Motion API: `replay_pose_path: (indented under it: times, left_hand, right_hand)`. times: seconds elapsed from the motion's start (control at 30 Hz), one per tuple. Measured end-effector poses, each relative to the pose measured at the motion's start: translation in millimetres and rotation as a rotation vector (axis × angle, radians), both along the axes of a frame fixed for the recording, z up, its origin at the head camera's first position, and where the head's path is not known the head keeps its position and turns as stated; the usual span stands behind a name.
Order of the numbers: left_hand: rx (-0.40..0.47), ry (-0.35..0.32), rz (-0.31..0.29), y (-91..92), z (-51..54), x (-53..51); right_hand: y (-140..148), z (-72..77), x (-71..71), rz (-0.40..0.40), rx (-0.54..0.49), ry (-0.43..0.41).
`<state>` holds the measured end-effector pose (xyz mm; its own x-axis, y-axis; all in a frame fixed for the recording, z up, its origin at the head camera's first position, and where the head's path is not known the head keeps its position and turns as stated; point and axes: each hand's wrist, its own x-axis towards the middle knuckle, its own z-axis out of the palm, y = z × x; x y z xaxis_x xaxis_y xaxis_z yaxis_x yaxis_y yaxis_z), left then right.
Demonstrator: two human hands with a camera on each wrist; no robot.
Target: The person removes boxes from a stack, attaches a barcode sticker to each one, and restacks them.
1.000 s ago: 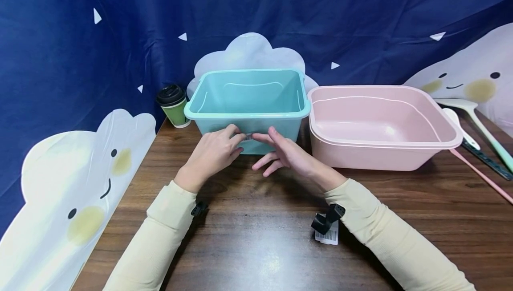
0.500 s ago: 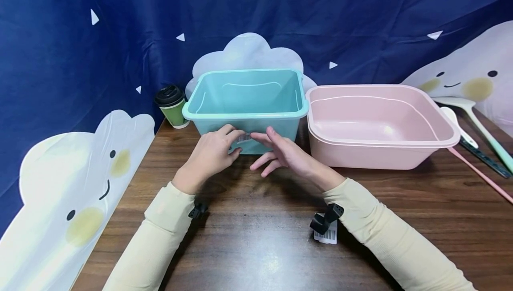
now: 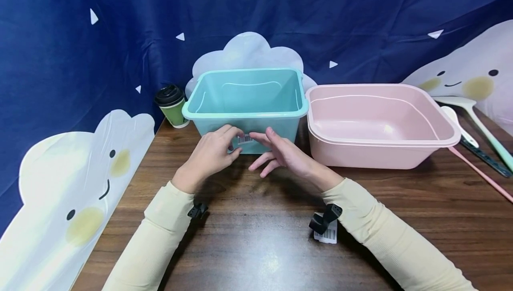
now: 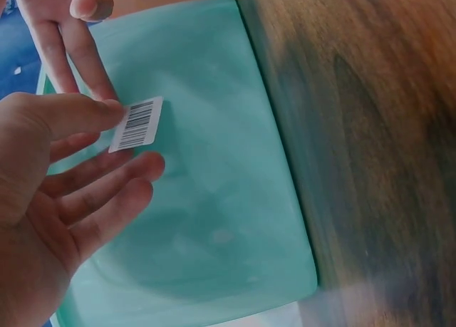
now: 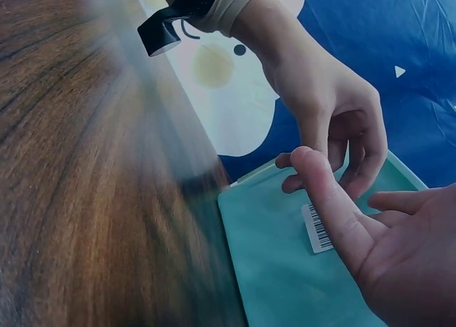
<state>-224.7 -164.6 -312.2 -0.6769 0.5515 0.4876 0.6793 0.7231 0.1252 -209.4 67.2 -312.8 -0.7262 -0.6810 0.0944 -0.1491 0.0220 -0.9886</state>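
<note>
A light-blue bin (image 3: 272, 126) stands upright, with a white barcode label (image 3: 245, 139) on its front wall. My left hand (image 3: 210, 153) is at the label's left side, fingers bent and apart; in the left wrist view a fingertip meets the edge of the label (image 4: 137, 124). My right hand (image 3: 288, 155) lies at the label's right side, index finger pointing at its end and the other fingers spread. Neither hand holds anything visible. The right wrist view shows the label (image 5: 317, 229) just beyond my right index finger.
A pink basin (image 3: 368, 155) stands right of the bin, a green cup with black lid (image 3: 173, 112) left of it. Long-handled utensils (image 3: 486, 133) lie at the far right. Another barcode label (image 3: 327, 234) lies on the table by my right wrist.
My left fingers have drawn back slightly to the left, uncovering more of the bin's label. The right hand has barely moved, and the bin has stayed in place.
</note>
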Motion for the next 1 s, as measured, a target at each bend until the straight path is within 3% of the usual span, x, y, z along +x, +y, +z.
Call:
replay_pose_path:
  times: [0.63,1.0]
  left_hand:
    - [0.072,-0.139,0.015,2.0,6.2,3.3]
    - [0.176,-0.333,0.109,4.5,14.6,7.4]
  right_hand:
    - [-2,-2.7,4.8,-0.001,0.031,-0.002]
    - [-3,-2.9,3.4,0.011,0.038,-0.003]
